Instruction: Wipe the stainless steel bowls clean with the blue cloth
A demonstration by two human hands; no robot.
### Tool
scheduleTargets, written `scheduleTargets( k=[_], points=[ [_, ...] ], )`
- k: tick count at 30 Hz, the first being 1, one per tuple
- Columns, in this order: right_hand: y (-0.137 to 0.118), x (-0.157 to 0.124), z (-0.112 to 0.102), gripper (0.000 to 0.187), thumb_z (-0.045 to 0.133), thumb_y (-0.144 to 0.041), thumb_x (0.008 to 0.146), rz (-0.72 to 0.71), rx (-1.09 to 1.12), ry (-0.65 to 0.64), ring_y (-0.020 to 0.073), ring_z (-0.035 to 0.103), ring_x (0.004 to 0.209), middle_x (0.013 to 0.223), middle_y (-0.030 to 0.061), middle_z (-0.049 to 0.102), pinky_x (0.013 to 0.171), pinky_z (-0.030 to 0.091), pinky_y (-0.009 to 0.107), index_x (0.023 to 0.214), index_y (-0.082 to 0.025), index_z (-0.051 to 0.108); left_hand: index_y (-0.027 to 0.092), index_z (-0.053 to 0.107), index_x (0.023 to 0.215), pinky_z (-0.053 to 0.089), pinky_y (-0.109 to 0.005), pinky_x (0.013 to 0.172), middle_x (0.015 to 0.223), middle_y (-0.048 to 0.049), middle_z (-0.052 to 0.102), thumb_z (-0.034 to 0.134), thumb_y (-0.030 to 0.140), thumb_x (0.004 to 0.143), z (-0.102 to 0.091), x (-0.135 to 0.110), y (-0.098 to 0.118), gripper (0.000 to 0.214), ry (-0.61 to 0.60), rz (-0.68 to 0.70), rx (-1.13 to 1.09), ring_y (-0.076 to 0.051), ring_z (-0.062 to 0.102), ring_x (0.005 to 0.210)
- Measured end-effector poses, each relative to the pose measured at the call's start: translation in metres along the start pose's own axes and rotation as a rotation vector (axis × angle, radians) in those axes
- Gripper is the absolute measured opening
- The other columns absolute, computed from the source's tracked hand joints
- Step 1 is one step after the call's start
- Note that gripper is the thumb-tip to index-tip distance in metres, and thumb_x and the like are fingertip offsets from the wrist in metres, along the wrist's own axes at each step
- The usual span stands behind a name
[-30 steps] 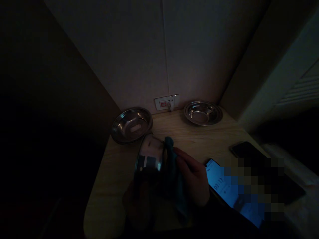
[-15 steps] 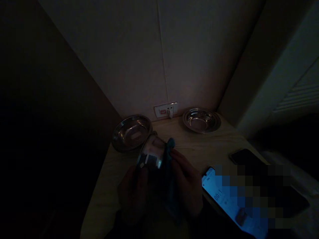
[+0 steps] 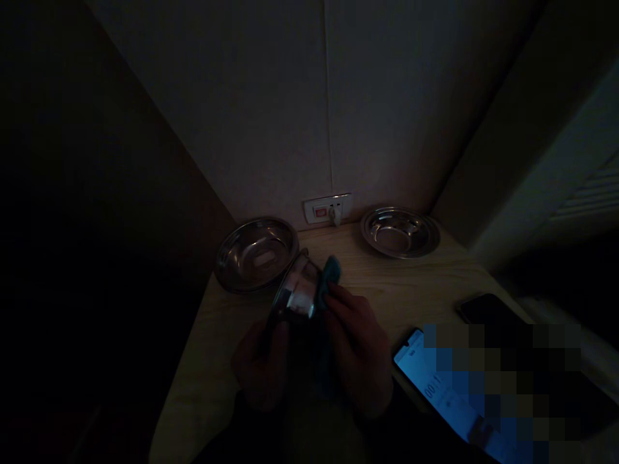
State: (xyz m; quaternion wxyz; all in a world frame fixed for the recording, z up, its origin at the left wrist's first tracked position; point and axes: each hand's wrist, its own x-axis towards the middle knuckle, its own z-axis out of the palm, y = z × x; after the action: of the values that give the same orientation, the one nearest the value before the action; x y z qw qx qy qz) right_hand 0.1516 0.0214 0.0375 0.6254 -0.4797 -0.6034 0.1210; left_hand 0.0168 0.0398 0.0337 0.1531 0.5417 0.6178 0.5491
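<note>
My left hand (image 3: 262, 364) is closed on the rim of a shiny metal bowl (image 3: 300, 293), which is tilted on its side above the table. A teal cloth (image 3: 331, 274) is pinched in my right hand (image 3: 360, 351) and pressed against the bowl's base. The cloth's lower part hangs down into shadow. Behind the held bowl, a wider metal bowl (image 3: 235, 261) stands at the table's back left. The dim light hides the lower side of the held bowl.
A shallow metal dish (image 3: 399, 235) stands at the back right of the wooden table (image 3: 193, 380). A wall socket (image 3: 327, 209) with a plug is between the vessels. A lit phone (image 3: 435, 386) lies at the right, beside a dark flat object (image 3: 486, 308), partly blurred out.
The view has shifted slightly. My right hand and the cloth have moved a little up along the base of the bowl, while my left hand keeps its hold on the rim.
</note>
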Motion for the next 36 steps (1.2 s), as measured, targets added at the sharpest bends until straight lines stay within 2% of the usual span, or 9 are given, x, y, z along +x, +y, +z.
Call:
scheduleTargets(
  k=[4, 9, 13, 17, 22, 26, 29, 31, 36],
  points=[
    [0.0, -0.001, 0.0, 0.034, 0.056, -0.009, 0.086, -0.227, -0.02, -0.105, 0.0191, 0.059, 0.095, 0.116, 0.0089, 0.065, 0.077, 0.055, 0.032, 0.117, -0.022, 0.062, 0.015, 0.069, 0.067, 0.045, -0.019, 0.043, 0.057, -0.0018, 0.068, 0.06, 0.04, 0.073, 0.001, -0.001, -0.001, 0.028, 0.073, -0.081, -0.01, -0.014, 0.061, 0.05],
    [0.002, 0.003, 0.0, 0.03, 0.053, -0.011, 0.089, -0.135, -0.108, -0.005, 0.0204, 0.061, 0.095, 0.111, 0.0089, 0.066, 0.078, 0.054, 0.036, 0.114, -0.023, 0.063, 0.016, 0.063, 0.05, 0.04, -0.019, 0.037, 0.041, 0.0005, 0.059, 0.06, 0.039, 0.07, 0.0, 0.002, 0.008, 0.031, -0.004, 0.027, 0.026, -0.011, 0.052, 0.037],
    [-0.004, -0.001, 0.003, 0.025, 0.054, -0.013, 0.089, -0.294, -0.06, -0.113, 0.0184, 0.061, 0.087, 0.108, 0.0087, 0.068, 0.07, 0.055, 0.031, 0.111, -0.02, 0.064, 0.016, 0.065, 0.054, 0.042, -0.019, 0.039, 0.046, -0.0005, 0.062, 0.058, 0.039, 0.072, -0.001, 0.002, 0.01, 0.03, 0.005, 0.007, 0.026, -0.012, 0.054, 0.04],
    [-0.008, -0.001, 0.007, 0.028, 0.052, -0.011, 0.089, -0.146, -0.054, 0.004, 0.0185, 0.061, 0.093, 0.109, 0.0079, 0.066, 0.076, 0.055, 0.033, 0.111, -0.023, 0.063, 0.017, 0.063, 0.051, 0.041, -0.019, 0.038, 0.043, -0.0002, 0.059, 0.057, 0.04, 0.072, 0.0, 0.001, 0.01, 0.032, -0.034, -0.027, 0.005, -0.012, 0.053, 0.04],
    [-0.006, 0.004, 0.007, 0.03, 0.055, -0.01, 0.087, -0.189, 0.001, -0.074, 0.0175, 0.06, 0.092, 0.11, 0.0067, 0.067, 0.076, 0.054, 0.031, 0.112, -0.024, 0.064, 0.017, 0.064, 0.05, 0.04, -0.019, 0.036, 0.042, 0.0, 0.059, 0.057, 0.04, 0.07, -0.002, 0.003, 0.011, 0.031, -0.036, 0.008, 0.007, -0.012, 0.053, 0.037],
    [0.002, 0.009, 0.011, 0.025, 0.053, -0.015, 0.089, 0.059, 0.041, 0.047, 0.0179, 0.061, 0.102, 0.111, 0.0059, 0.067, 0.086, 0.052, 0.032, 0.108, -0.024, 0.067, 0.017, 0.066, 0.054, 0.044, -0.02, 0.04, 0.047, -0.0012, 0.063, 0.059, 0.044, 0.071, -0.003, -0.001, 0.003, 0.033, -0.043, -0.027, 0.044, -0.014, 0.057, 0.042],
    [0.005, 0.007, 0.012, 0.026, 0.054, -0.015, 0.088, 0.121, 0.114, 0.046, 0.0181, 0.061, 0.108, 0.116, 0.0063, 0.066, 0.091, 0.051, 0.032, 0.109, -0.024, 0.067, 0.017, 0.066, 0.057, 0.044, -0.021, 0.04, 0.049, -0.0016, 0.064, 0.057, 0.045, 0.073, -0.003, -0.002, 0.002, 0.033, -0.03, -0.026, 0.033, -0.014, 0.057, 0.043],
    [0.006, 0.005, 0.011, 0.028, 0.054, -0.014, 0.088, 0.17, 0.163, 0.052, 0.0184, 0.061, 0.109, 0.118, 0.0062, 0.066, 0.092, 0.052, 0.033, 0.109, -0.024, 0.067, 0.017, 0.066, 0.061, 0.046, -0.021, 0.041, 0.051, -0.0018, 0.065, 0.056, 0.043, 0.073, -0.004, -0.002, 0.006, 0.03, -0.069, 0.001, 0.021, -0.015, 0.059, 0.045],
    [0.009, 0.007, 0.006, 0.025, 0.056, -0.018, 0.087, 0.358, 0.243, 0.122, 0.0205, 0.063, 0.106, 0.114, 0.0067, 0.068, 0.092, 0.052, 0.039, 0.107, -0.023, 0.069, 0.016, 0.068, 0.082, 0.053, -0.023, 0.056, 0.074, -0.0043, 0.073, 0.056, 0.036, 0.074, -0.007, 0.0, 0.013, 0.024, -0.103, 0.03, -0.078, -0.017, 0.067, 0.064]
  ],
)
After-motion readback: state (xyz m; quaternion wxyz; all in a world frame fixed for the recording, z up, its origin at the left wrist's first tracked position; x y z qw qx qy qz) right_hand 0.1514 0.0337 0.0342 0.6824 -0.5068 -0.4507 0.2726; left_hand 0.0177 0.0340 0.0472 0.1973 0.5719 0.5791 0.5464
